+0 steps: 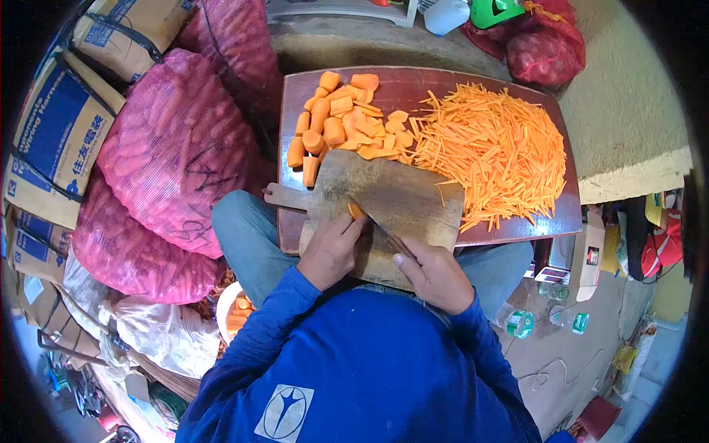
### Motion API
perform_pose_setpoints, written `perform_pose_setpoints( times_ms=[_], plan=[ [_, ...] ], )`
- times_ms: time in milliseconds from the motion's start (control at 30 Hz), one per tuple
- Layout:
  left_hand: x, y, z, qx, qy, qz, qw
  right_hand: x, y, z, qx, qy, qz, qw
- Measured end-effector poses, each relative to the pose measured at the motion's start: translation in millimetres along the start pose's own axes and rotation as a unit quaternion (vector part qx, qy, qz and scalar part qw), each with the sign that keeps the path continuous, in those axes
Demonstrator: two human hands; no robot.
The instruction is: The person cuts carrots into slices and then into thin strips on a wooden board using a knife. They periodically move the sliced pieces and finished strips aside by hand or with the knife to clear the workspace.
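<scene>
A worn wooden cutting board [399, 188] with a short handle lies tilted on the near edge of a low reddish-brown table [413, 77]. My left hand [332, 247] is closed on a small piece of carrot [356, 211] on the board. In my right hand [437, 277] is a knife [380, 227], its blade angled up and left so that the tip is at the carrot piece. Beyond the board, carrot chunks and slices [336, 122] are heaped at the left. A large pile of carrot sticks [495, 151] covers the table's right side.
Pink mesh sacks [177, 148] and cardboard boxes [59, 140] crowd the left. A white bucket [224, 314] with carrot pieces stands beside my left leg. Plastic bottles [519, 323] lie on the floor at the right. A red mesh bag [545, 55] sits behind the table.
</scene>
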State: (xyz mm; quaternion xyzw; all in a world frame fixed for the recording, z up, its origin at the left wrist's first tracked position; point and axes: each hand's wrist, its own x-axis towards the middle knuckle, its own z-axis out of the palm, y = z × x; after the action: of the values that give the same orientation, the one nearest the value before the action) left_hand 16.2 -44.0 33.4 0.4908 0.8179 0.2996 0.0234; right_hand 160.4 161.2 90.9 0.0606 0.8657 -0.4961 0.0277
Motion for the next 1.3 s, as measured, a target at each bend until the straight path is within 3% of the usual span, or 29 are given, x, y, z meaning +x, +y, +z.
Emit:
perform_pose_setpoints(
  times_ms=[300,633,900,1033,1100,1300],
  plan=[
    [-10,-18,4,0.026,0.047,-0.009,0.998,-8,0,1,-0.011,0.041,0.017,0.999],
    [0,-20,12,-0.011,0.081,0.03,0.996,-11,-12,5,-0.053,-0.008,-0.009,0.999],
    [-11,-24,13,0.009,0.041,0.021,0.999,11,-17,17,-0.127,-0.073,0.044,0.988],
    [-9,-23,13,0.018,0.058,0.021,0.998,28,-16,19,-0.14,-0.067,0.0,0.988],
    [-10,-25,12,0.02,0.061,0.025,0.998,15,-27,12,-0.121,-0.075,0.039,0.989],
    [-12,-24,11,0.028,0.055,0.024,0.998,13,-19,24,-0.112,-0.056,0.028,0.992]
  ],
)
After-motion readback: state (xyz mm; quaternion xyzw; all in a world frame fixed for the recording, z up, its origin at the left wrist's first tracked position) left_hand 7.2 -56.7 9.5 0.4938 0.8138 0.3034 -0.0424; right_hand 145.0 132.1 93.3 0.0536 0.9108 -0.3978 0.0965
